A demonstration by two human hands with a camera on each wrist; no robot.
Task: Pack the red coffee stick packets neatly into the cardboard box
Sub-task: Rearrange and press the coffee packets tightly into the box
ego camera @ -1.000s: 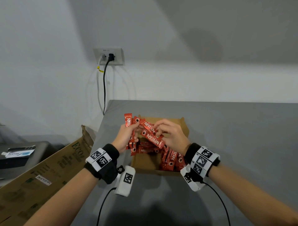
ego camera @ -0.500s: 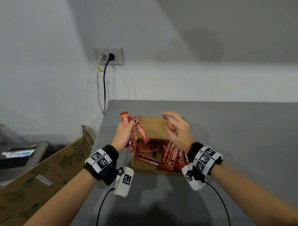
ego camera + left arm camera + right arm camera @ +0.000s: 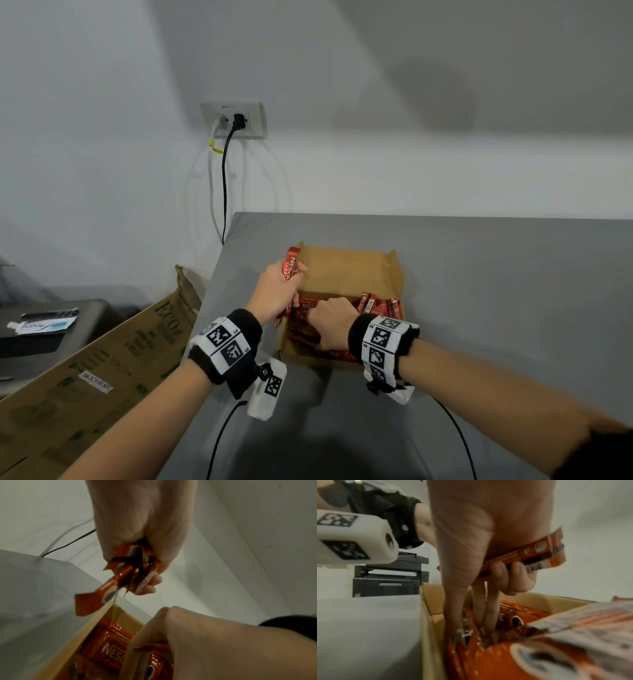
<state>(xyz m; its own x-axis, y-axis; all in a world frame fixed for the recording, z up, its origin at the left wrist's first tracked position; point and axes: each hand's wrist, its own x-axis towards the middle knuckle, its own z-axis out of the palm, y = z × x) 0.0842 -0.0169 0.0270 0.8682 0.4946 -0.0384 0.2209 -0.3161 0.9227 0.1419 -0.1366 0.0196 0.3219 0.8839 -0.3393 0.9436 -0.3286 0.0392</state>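
An open cardboard box (image 3: 346, 270) stands on the grey table, with several red coffee stick packets (image 3: 380, 305) lying and leaning inside it. My left hand (image 3: 286, 286) is over the box's left wall and grips a bundle of packets (image 3: 290, 265) that stick up and down out of the fist (image 3: 126, 566). My right hand (image 3: 320, 317) reaches down into the box. Its last two fingers curl round one packet (image 3: 530, 555), while its index and middle fingers (image 3: 488, 609) dig among the packets below.
A large flattened carton (image 3: 102, 363) leans against the table's left edge. Beyond it stands a dark printer (image 3: 51, 329). A wall socket (image 3: 233, 120) with two cables hangs behind. Bare grey tabletop (image 3: 507, 308) spreads right of the box.
My right hand left the bundle, rose above the box, then dropped into it among the packets. The left hand kept its bundle and shifted slightly towards the box's left wall.
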